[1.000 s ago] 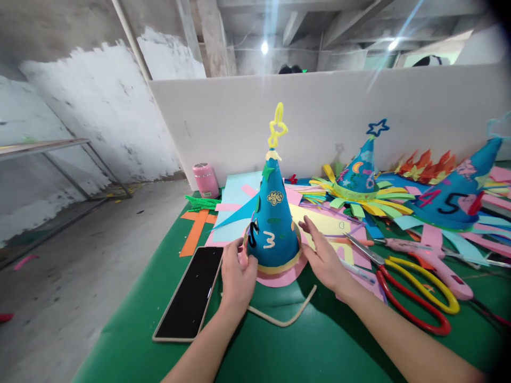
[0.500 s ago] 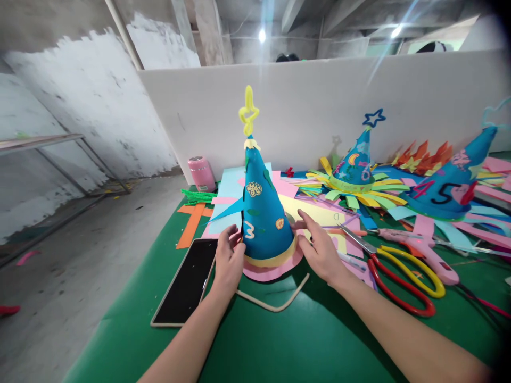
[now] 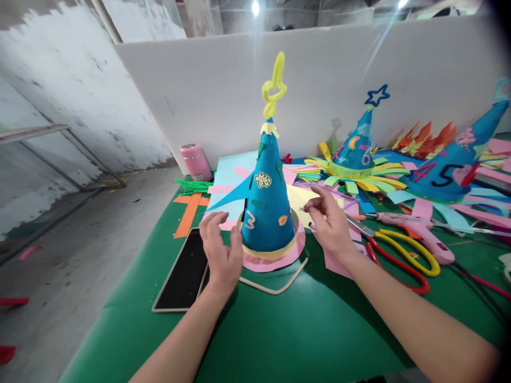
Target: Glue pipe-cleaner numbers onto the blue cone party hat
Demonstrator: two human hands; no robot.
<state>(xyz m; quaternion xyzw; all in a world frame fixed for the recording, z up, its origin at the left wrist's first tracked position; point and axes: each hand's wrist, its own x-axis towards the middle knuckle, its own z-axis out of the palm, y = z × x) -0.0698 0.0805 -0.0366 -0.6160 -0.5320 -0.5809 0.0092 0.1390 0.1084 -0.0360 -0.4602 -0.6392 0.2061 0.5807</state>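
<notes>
A blue paper cone hat stands upright on the table, with a pink brim, a yellow band, a "3" and flower stickers. A yellow pipe-cleaner shape tops it and leans right. My left hand is just left of the hat's base, fingers curved and apart, holding nothing. To the right, clear of the brim, hovers my right hand with its fingers loosely bent and apart. Near its thumb a thin pen-like tip shows, partly hidden. In front of the brim lies a bent cream pipe cleaner.
Left lies a dark-screened phone. Beyond are green pipe cleaners and a pink bottle. Scissors and a pink glue gun lie right. Two more blue hats, one with a star and one marked 5, stand behind.
Both my hands have come away from the hat's base, the right one moving further right. The yellow topper now tilts right. The view has shifted downward.
</notes>
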